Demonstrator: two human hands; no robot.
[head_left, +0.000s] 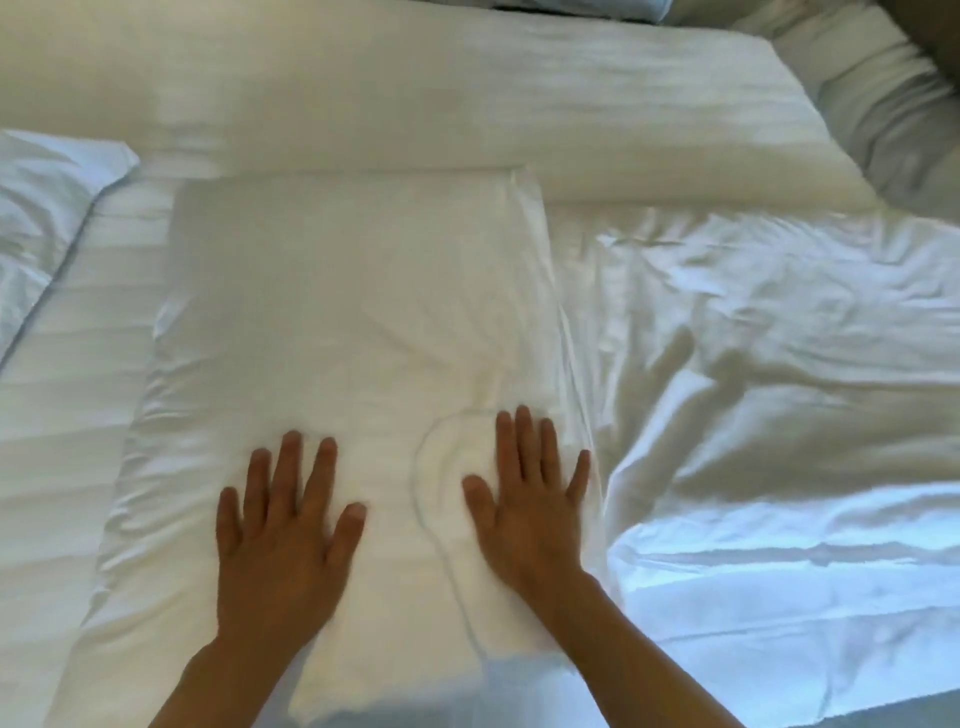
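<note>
Folded white cloth is lying lengthwise at the near edge of the bed, reaching toward its middle. Left hand and right hand are pressing flat on its near end, fingers straight and spread, gripping nothing. Folding is looking mostly done, with the edges lining up squarely. A curved ridge is standing between the hands, so smoothing is left. A pillow is sitting at the far right corner.
</note>
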